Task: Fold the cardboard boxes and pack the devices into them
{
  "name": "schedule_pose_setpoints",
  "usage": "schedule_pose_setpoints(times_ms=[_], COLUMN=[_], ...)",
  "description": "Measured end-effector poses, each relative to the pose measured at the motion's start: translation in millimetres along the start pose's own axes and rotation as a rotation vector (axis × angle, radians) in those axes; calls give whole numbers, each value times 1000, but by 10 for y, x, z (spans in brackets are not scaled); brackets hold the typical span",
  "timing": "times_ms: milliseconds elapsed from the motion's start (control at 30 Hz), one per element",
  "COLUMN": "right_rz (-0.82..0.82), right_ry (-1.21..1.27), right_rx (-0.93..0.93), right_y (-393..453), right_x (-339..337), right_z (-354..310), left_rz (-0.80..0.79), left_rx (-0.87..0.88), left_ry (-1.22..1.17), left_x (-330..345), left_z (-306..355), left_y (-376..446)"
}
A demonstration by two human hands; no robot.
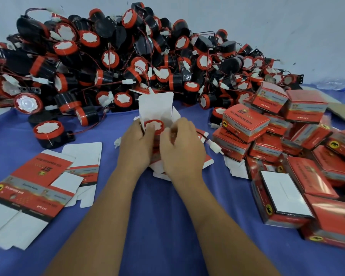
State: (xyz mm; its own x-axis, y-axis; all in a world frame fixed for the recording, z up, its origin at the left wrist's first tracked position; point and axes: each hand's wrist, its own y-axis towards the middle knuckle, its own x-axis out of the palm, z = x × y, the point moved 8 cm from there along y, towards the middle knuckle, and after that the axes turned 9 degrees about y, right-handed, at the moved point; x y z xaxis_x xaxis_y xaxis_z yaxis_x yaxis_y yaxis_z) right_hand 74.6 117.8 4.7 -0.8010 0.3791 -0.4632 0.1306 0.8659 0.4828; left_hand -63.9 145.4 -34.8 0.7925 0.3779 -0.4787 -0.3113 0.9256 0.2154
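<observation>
A partly folded cardboard box [156, 107] stands at the table's middle, its white lid flap upright. Inside it sits a black device with a red rim and white face [154, 124]. My left hand [136, 144] grips the box's left side, thumb against the device's rim. My right hand [180, 148] holds the box's right side, fingers curled over the opening. The device's wire with a white plug [214, 145] trails out to the right. A huge pile of the same devices [127, 56] fills the back of the table.
Flat unfolded red-and-white boxes [38, 186] lie at the front left. Several closed red boxes [287, 146] are heaped on the right. A loose device [49, 133] rests left of the hands. A blue cloth [157, 216] covers the table; a water bottle [336, 84] lies far right.
</observation>
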Motion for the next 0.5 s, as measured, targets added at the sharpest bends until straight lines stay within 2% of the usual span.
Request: schedule_pose_setpoints(times_ms=[67,100,167,233,267,367,433,500], right_rz=[43,32,-14,-2,10,64,116,85], right_ry=[95,71,-88,-98,53,713,879,937], right_rx=[197,238,189,153,176,272,291,319], right_y=[29,34,50,79,87,99,117,150], right_x=[-67,-85,-95,-124,-129,-135,-191,-200], right_z=[161,193,179,149,163,181,178,177], left_rz=[53,83,152,189,187,131,85,43], left_rx=[4,-6,-61,-133,-165,-186,-164,-128], left_ry=[8,1,-31,-91,-125,-193,-116,-21], left_x=[-32,-61,-140,-188,-198,-168,-130,-92], left_z=[-10,-14,-42,-98,-120,-117,-89,-40], left_y=[-2,-11,-27,-33,-28,-17,-9,-6])
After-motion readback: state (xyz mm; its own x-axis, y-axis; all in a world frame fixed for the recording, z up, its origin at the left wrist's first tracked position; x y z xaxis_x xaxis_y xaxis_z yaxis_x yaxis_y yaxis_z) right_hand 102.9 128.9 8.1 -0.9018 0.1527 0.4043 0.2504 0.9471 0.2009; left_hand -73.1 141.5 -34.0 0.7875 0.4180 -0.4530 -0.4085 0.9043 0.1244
